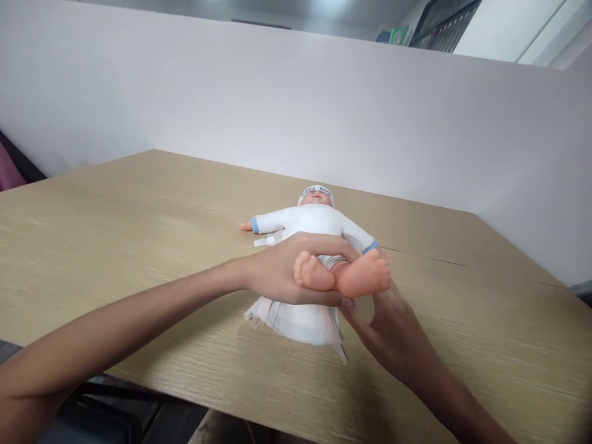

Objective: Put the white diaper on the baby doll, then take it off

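Note:
A baby doll (314,219) in a white top with blue cuffs and a white printed cap lies on its back, feet toward me. My left hand (282,268) is closed around its raised legs, just behind the bare feet (365,274). My right hand (393,324) is at the legs from the other side, its thumb below the feet and its fingers partly hidden behind the right-hand foot. Beneath the doll's lower body spreads a white diaper (296,324), with one fastening tab (264,242) sticking out at the left.
The doll lies on a wood-grain table (139,259), whose near edge runs below my arms. A white partition (277,98) rises behind the table. Under the near left edge a dark chair (92,413) shows. Something purple (10,163) is at the far left.

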The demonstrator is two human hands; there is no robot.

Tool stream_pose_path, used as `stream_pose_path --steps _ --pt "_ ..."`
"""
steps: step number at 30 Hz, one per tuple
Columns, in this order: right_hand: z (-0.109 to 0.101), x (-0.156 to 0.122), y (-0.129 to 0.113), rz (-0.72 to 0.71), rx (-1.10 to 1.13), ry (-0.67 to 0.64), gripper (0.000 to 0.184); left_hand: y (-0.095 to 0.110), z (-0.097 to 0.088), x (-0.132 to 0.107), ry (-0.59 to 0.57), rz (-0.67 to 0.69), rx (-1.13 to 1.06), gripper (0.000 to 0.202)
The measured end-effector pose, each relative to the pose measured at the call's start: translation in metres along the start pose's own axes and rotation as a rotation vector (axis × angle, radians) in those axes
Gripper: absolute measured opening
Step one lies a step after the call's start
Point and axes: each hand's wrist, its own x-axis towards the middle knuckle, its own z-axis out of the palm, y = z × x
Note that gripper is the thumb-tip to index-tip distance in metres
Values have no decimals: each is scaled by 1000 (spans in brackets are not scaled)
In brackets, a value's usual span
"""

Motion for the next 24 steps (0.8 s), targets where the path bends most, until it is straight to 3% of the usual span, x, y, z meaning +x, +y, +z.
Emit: stream_pose_path --steps 4,7,11,14,19,24 --pt "8 10 -2 -99 51 7 69 -5 4 -16 53 96 85 46" --pt "5 15 15 -203 56 -51 55 -3 -6 -39 37 45 260 56" --pt "-8 2 43 -374 77 -138 43 -11 -26 -86 -75 5 539 45" --pt "-9 -14 56 -518 34 -226 41 -31 -31 -120 -195 45 603 54" --pt "4 -27 60 -492 -32 -301 50 -55 -18 -145 -212 0 636 57" --pt "1 -26 55 -361 76 -349 49 -54 -16 -143 -232 -33 604 56"
